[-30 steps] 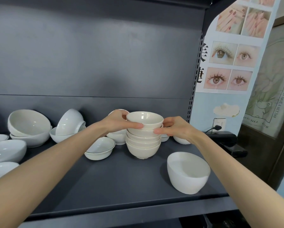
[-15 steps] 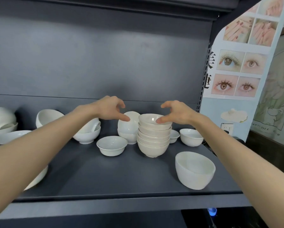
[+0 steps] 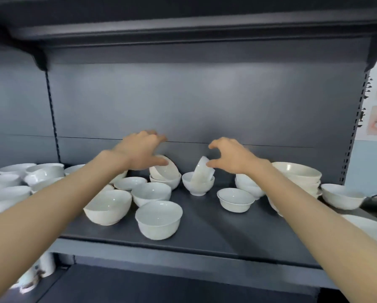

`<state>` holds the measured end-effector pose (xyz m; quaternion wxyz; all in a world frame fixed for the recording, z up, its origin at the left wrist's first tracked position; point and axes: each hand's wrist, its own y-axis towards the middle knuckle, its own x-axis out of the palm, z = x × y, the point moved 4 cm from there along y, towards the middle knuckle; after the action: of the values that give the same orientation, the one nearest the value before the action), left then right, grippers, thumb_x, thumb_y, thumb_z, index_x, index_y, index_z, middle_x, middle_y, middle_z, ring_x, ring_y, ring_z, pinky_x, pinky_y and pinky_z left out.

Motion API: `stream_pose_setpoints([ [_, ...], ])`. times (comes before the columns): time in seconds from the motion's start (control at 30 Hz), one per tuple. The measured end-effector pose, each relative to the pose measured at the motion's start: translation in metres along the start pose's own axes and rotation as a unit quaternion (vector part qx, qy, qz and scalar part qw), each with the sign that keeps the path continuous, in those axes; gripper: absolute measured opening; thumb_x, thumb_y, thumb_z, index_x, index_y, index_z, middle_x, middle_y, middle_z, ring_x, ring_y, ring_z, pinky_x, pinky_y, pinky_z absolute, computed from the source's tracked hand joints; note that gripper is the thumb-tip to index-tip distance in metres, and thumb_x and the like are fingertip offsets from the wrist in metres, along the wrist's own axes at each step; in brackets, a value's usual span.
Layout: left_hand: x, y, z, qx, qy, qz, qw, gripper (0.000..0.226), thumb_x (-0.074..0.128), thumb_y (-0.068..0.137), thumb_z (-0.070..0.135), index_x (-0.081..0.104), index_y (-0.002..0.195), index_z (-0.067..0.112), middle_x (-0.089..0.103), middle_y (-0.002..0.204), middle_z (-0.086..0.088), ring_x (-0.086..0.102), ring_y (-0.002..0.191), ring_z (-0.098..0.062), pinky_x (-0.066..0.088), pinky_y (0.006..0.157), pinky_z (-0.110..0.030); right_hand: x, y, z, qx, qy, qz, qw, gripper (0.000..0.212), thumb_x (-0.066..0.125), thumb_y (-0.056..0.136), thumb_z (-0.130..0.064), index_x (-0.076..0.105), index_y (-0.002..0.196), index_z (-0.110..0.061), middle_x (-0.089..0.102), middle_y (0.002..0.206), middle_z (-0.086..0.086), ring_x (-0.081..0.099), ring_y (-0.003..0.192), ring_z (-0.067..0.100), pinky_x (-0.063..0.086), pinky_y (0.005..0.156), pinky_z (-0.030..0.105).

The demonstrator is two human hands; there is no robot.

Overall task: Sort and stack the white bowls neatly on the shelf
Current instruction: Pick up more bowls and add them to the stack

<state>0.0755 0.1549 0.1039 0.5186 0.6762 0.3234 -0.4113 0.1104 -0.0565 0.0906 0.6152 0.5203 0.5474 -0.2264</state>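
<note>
Grey shelf [image 3: 205, 228], tilted bowls [image 3: 169, 172] just beneath both hands [image 3: 139, 154]

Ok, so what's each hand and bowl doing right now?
left hand, fingers spread over the left tilted bowl, not closed round it
right hand, fingers spread, thumb by the right tilted bowl's rim
left tilted bowl, tipped sideways in another bowl
right tilted bowl, standing on edge inside the footed bowl
front bowl, upright, alone
bowl stack, nested upright, far right
</note>
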Motion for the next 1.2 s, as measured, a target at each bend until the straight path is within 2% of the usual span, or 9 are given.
stream_pose_setpoints([
  [0.23,0.008,-0.069,-0.093,-0.015,-0.001,-0.012,1.0,0.063,0.061,0.086,0.049,0.04,0.139,0.023,0.05,0.132,-0.004,0.048,0.12,-0.028,0.042,0.093,-0.037,0.048,0.01,-0.104,-0.008,0.025,-0.008,1.0,0.051,0.064,0.089,-0.034,0.05,0.133,-0.012,0.046,0.139,0.007,0.044,0.126,0.027,0.042,0.098,0.044],
  [0.33,0.012,-0.088,-0.122,-0.022,-0.02,-0.031,0.999,0.062,0.062,0.086,0.046,0.04,0.14,0.025,0.048,0.133,-0.003,0.047,0.121,-0.027,0.041,0.092,-0.036,0.062,0.014,-0.137,-0.017,0.035,-0.02,0.999,0.054,0.064,0.089,-0.033,0.048,0.136,-0.012,0.046,0.139,0.008,0.044,0.126,0.029,0.041,0.1,0.044],
  [0.47,0.02,-0.103,-0.154,-0.029,-0.059,-0.035,0.997,0.064,0.064,0.083,0.05,0.043,0.138,0.026,0.052,0.128,-0.002,0.048,0.118,-0.026,0.042,0.095,-0.038,0.077,0.024,-0.166,-0.021,0.037,-0.029,0.999,0.054,0.064,0.089,-0.033,0.048,0.136,-0.015,0.046,0.138,0.006,0.044,0.125,0.027,0.041,0.095,0.039],
  [0.63,0.056,-0.114,-0.176,-0.037,-0.145,-0.072,0.986,0.075,0.069,0.08,0.051,0.039,0.141,0.022,0.05,0.126,0.0,0.046,0.121,-0.023,0.041,0.095,-0.036,0.105,0.036,-0.181,-0.022,0.069,-0.065,0.995,0.059,0.069,0.086,-0.036,0.049,0.137,-0.014,0.05,0.136,0.008,0.047,0.122,0.025,0.041,0.094,0.034],
  [0.77,0.087,-0.124,-0.181,-0.049,-0.216,-0.062,0.973,0.077,0.074,0.075,0.047,0.04,0.141,0.023,0.047,0.136,0.001,0.044,0.124,-0.018,0.039,0.099,-0.031,0.13,0.04,-0.184,-0.01,0.121,-0.106,0.987,0.065,0.073,0.082,-0.039,0.048,0.137,-0.017,0.05,0.138,0.003,0.044,0.127,0.02,0.037,0.089,0.027],
  [0.87,0.105,-0.134,-0.181,-0.083,-0.26,-0.017,0.962,0.081,0.079,0.071,0.044,0.04,0.139,0.024,0.051,0.128,0.001,0.048,0.116,-0.02,0.042,0.096,-0.033,0.145,0.044,-0.182,-0.009,0.146,-0.144,0.979,0.081,0.076,0.076,-0.046,0.04,0.144,-0.019,0.043,0.145,-0.002,0.04,0.133,0.016,0.035,0.096,0.025],
  [0.97,0.124,-0.141,-0.178,-0.125,-0.306,0.007,0.944,0.091,0.083,0.068,0.04,0.035,0.141,0.017,0.046,0.126,0.003,0.049,0.114,-0.023,0.044,0.096,-0.033,0.158,0.049,-0.178,-0.011,0.153,-0.17,0.973,0.094,0.079,0.071,-0.049,0.033,0.147,-0.02,0.037,0.149,-0.003,0.036,0.136,0.016,0.034,0.106,0.028],
  [1.1,0.145,-0.142,-0.172,-0.173,-0.354,-0.001,0.919,0.094,0.086,0.066,0.03,0.032,0.139,0.006,0.046,0.114,0.007,0.048,0.114,-0.018,0.046,0.098,-0.035,0.172,0.055,-0.176,-0.014,0.171,-0.21,0.963,0.104,0.081,0.068,-0.049,0.024,0.15,-0.021,0.031,0.153,-0.008,0.031,0.14,0.013,0.03,0.103,0.022],
  [1.2,0.157,-0.141,-0.167,-0.189,-0.4,-0.011,0.897,0.086,0.087,0.065,0.025,0.037,0.133,0.009,0.048,0.112,0.011,0.049,0.107,-0.012,0.045,0.093,-0.027,0.18,0.059,-0.172,-0.011,0.172,-0.235,0.957,0.107,0.081,0.067,-0.051,0.021,0.151,-0.025,0.032,0.152,-0.008,0.032,0.139,0.012,0.03,0.102,0.022],
])
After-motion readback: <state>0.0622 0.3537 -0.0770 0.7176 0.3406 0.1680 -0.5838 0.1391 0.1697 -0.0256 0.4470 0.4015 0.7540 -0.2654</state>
